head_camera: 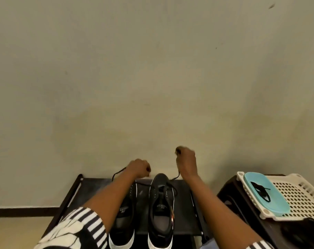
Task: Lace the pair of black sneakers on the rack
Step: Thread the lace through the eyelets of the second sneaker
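Head view: my right fingers (178,151) pinch one end of the lace (176,176), raised toward 12 o'clock; my left hand (139,168) is curled around the other end, which loops out at 9 o'clock. Both ends run down into the right sneaker (161,209). The left sneaker (123,218) sits just beside it, partly under my forearm. Both stand on the rack (91,187). At 3 o'clock, a basket (299,196) carries a teal tray (278,200).
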